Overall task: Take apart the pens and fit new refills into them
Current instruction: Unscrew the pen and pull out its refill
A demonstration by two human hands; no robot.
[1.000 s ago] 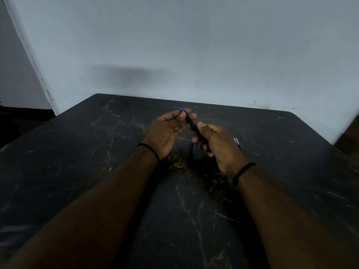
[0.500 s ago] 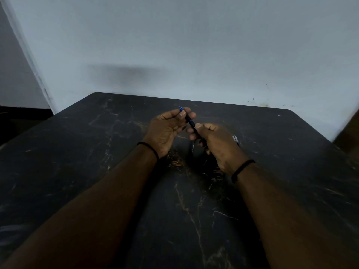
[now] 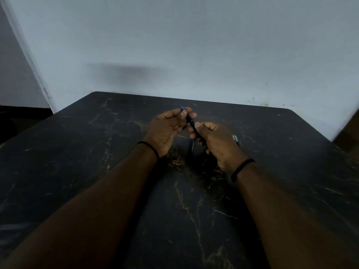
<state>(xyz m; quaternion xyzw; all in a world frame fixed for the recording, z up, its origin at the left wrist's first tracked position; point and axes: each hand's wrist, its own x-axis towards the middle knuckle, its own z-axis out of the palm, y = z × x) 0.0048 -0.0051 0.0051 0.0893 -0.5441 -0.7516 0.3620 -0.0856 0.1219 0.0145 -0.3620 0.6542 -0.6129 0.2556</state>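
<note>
Both hands hold one dark pen [image 3: 191,122] with a blue end, tilted above the middle of the black marbled table [image 3: 77,152]. My left hand [image 3: 167,129] pinches its upper blue end between thumb and fingers. My right hand [image 3: 215,142] is closed around its lower part, hiding that end. On the table under the hands lies a thin dark stick [image 3: 192,145], maybe a refill. Past my right hand, the silver-tipped ends of other pens [image 3: 236,138] poke out, mostly hidden.
A pale wall [image 3: 194,45] rises just behind the table's far edge. The table's right corner is rounded, with a brown object [image 3: 349,133] beyond it. A dark floor gap lies off the left edge.
Both hands have stayed on the pen and barely shifted; the right hand has edged slightly up along the barrel toward the left hand.
</note>
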